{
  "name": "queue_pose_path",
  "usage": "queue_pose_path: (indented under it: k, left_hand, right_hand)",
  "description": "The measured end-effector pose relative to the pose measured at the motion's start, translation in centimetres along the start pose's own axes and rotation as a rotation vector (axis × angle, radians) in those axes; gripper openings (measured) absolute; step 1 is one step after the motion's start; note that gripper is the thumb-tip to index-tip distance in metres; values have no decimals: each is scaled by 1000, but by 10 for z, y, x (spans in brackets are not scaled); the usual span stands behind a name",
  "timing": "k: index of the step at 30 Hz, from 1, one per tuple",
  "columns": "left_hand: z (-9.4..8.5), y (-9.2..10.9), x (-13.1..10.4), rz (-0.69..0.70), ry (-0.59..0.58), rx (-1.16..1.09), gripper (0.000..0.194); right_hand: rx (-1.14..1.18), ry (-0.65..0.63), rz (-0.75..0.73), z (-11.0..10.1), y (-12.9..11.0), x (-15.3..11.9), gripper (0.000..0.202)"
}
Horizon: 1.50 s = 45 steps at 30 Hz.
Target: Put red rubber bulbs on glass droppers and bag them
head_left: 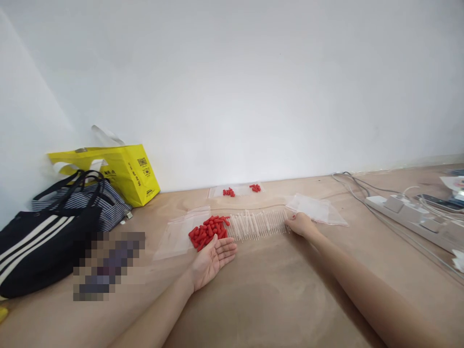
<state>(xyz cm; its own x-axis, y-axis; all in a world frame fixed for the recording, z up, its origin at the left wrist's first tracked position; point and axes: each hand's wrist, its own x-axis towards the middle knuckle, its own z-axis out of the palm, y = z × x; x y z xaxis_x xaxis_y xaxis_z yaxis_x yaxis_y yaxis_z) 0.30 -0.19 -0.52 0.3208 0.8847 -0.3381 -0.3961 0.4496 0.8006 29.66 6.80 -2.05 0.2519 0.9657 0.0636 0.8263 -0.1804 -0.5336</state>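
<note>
My left hand (214, 261) lies palm up with its fingers stretched out and nothing in it. Its fingertips are just in front of a heap of small red peg-shaped pieces (206, 233). Right of the heap, many thin white cotton swabs (259, 225) lie side by side in a long row. At the row's right end, the fingers of my right hand (300, 225) are pinched together on a swab there. A clear zip bag (177, 237) lies flat left of the heap, and a stack of clear bags (315, 210) lies behind my right hand.
Against the wall, another clear bag (241, 191) holds two small red clusters and swabs. A yellow bag (137, 174), a striped bag (112, 205) and a black bag (54, 251) stand left, near a blurred patch. Right are a power strip (409, 215), cables and a phone (440, 203).
</note>
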Motion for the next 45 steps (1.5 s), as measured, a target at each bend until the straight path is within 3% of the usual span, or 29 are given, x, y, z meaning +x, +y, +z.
queue_pose_path:
  k: [4, 8, 12, 15, 17, 19, 21, 24, 26, 29, 32, 39, 43, 45]
  left_hand:
    - [0, -3, 0, 40, 6, 31, 41]
    - [7, -11, 1, 228, 57, 204, 29]
    - [21, -21, 6, 325, 71, 328, 37]
    - [29, -25, 9, 361, 76, 348, 37]
    - [31, -26, 10, 386, 84, 360, 38]
    - [30, -24, 9, 410, 97, 377, 40]
    - [26, -20, 9, 438, 120, 406, 41]
    - [19, -12, 9, 507, 165, 488, 39]
    - [15, -8, 10, 570, 193, 561, 36]
    - [11, -6, 12, 664, 222, 675, 31]
    - [8, -8, 13, 736, 224, 779, 27]
    - [10, -12, 9, 845, 214, 986, 25]
    - [11, -14, 8, 875, 214, 1088, 27]
    - [11, -14, 10, 856, 209, 1101, 25]
  right_hand:
    - [84, -9, -49, -5, -11, -9, 28]
    - [222, -50, -176, 3, -36, -34, 23]
    - [519, -267, -376, 28, -66, -73, 22]
    - [547, -376, -501, 41, -82, -98, 22]
    - [498, -374, -562, 42, -86, -105, 23]
    - [393, -295, -574, 37, -82, -100, 24]
    - [224, -132, -506, 25, -68, -85, 27]
    - [-70, 158, -240, 3, -33, -53, 27]
    - [-184, 237, -76, -8, -8, -35, 30]
    - [-233, 218, 56, -16, 21, -18, 40]
    - [-219, 163, 95, -15, 30, -14, 45]
    - [-239, 97, 52, -7, 15, -15, 33]
    - [-161, 184, 17, -5, 11, -20, 30]
    - [-38, 246, -91, -4, 7, -24, 27]
